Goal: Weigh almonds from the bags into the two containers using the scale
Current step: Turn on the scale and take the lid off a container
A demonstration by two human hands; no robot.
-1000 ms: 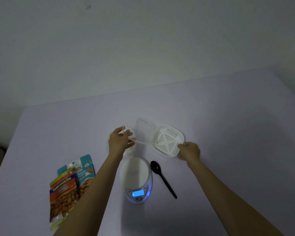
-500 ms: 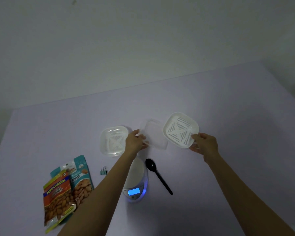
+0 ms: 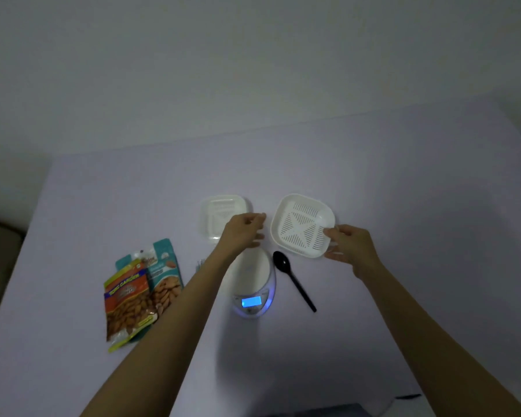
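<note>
Scale [image 3: 253, 281] lit on the surface [image 3: 403, 206], right hand [image 3: 349, 245] fingers clamped on the slotted container [image 3: 301, 225] behind-right of the scale, left hand [image 3: 243, 230] fingers loosely apart beside the other container [image 3: 220, 215] behind-left, almond bags [image 3: 140, 291] left, spoon [image 3: 292, 278] right.

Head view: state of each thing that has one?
White slotted square container: empty, right hand pinches corner.
Translucent square container: no almonds visible.
White digital scale: display lit, pan bare.
Two almond bags: lying flat, overlapped.
Black plastic spoon: empty, lying flat.
Left hand: grip unclear.
</note>
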